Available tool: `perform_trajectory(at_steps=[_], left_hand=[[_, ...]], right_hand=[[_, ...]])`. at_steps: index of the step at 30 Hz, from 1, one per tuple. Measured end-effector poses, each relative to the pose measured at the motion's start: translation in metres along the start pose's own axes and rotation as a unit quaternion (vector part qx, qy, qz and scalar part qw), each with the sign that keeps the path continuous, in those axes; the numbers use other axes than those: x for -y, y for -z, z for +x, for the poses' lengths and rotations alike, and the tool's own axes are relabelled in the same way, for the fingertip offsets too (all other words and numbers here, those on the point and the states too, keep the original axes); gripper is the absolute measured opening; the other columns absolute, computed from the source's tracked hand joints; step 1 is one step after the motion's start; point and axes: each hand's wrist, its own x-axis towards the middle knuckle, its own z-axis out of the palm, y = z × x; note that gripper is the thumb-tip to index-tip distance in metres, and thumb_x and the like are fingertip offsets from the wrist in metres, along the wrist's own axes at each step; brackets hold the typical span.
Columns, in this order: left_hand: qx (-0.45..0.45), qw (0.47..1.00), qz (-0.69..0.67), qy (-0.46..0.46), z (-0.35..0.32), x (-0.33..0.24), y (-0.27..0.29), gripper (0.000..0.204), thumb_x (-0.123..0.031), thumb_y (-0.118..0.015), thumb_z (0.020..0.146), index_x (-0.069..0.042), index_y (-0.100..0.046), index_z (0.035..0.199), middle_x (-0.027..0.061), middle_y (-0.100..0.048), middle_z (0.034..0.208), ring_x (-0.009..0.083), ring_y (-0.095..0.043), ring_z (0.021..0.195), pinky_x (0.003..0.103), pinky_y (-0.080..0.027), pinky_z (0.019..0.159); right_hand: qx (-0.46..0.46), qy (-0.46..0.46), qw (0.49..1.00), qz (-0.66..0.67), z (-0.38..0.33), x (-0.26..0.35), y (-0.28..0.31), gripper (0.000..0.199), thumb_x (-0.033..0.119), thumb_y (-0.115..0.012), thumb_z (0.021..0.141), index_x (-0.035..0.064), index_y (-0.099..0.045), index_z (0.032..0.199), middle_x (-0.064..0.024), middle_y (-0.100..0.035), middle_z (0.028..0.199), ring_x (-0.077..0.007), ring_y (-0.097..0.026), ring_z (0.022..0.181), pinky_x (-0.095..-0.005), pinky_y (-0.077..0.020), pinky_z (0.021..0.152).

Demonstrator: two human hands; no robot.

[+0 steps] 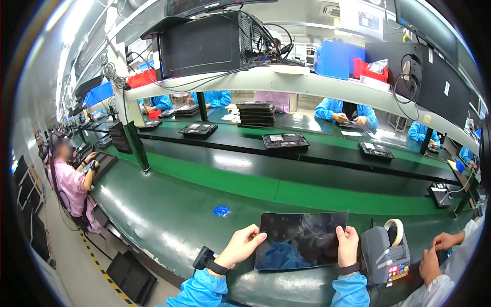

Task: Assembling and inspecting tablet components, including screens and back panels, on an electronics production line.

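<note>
Holding a glossy dark panel (302, 241): left hand (239, 248) and right hand (348, 247) pinch opposite sides, thumbs (259, 238) best kept marginal; near-edge contact with the bench (158, 210) unclear

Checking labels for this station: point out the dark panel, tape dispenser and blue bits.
Dark panel (300, 241): head view, middle of its glossy face.
Tape dispenser (377, 254): head view, on its grey body.
Blue bits (221, 210): head view, middle of the cluster.
</note>
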Motion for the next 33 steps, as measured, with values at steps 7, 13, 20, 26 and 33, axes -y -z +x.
perform_trajectory(at_steps=[7,13,20,26,33], left_hand=[[-0.027,0.977,-0.195,-0.075,0.025,-0.005,-0.008,0.030,-0.013,-0.063,0.088,-0.002,-0.052,0.113,0.0028,-0.056,0.090,0.0092,-0.052,0.079,0.024,-0.044,0.073],[-0.138,0.940,-0.278,-0.143,0.036,0.007,-0.042,0.035,-0.004,-0.061,0.088,-0.005,-0.048,0.120,0.0015,-0.055,0.097,0.0085,-0.052,0.084,0.023,-0.043,0.079],[-0.194,0.937,-0.178,-0.231,0.041,0.007,-0.056,0.019,-0.003,-0.060,0.087,-0.006,-0.051,0.104,0.0036,-0.052,0.098,0.0128,-0.052,0.087,0.026,-0.044,0.079],[-0.178,0.934,-0.233,-0.203,0.038,0.028,-0.047,0.020,-0.005,-0.054,0.092,-0.008,-0.045,0.110,0.0009,-0.046,0.099,0.0101,-0.046,0.084,0.023,-0.040,0.074],[-0.184,0.935,-0.219,-0.210,0.032,0.027,-0.046,0.021,-0.008,-0.056,0.092,-0.009,-0.044,0.110,-0.0010,-0.045,0.098,0.0088,-0.044,0.083,0.020,-0.038,0.074]], right_hand=[[-0.013,0.095,0.989,0.112,0.002,-0.014,-0.005,0.020,0.008,-0.064,0.087,0.0016,-0.047,0.097,-0.0001,-0.057,0.081,-0.0058,-0.052,0.069,-0.0195,-0.0430,0.065],[-0.033,0.093,0.985,0.141,-0.009,-0.026,-0.011,0.022,0.003,-0.063,0.086,0.0021,-0.045,0.100,-0.0030,-0.057,0.088,-0.0094,-0.054,0.077,-0.0221,-0.0447,0.071],[-0.199,0.234,0.927,-0.217,-0.075,0.031,0.002,0.029,0.004,-0.060,0.082,-0.0007,-0.050,0.108,-0.0145,-0.054,0.105,-0.0256,-0.052,0.097,-0.0358,-0.0414,0.085],[-0.309,0.121,0.936,-0.117,-0.161,0.017,0.087,0.013,0.009,-0.046,0.094,0.0055,-0.047,0.082,-0.0031,-0.050,0.074,-0.0099,-0.045,0.061,-0.0224,-0.0380,0.054],[-0.333,-0.028,0.940,0.074,-0.145,0.036,0.140,0.022,0.027,-0.050,0.096,0.0058,-0.054,0.090,-0.0038,-0.057,0.071,-0.0084,-0.048,0.053,-0.0213,-0.0374,0.046]])
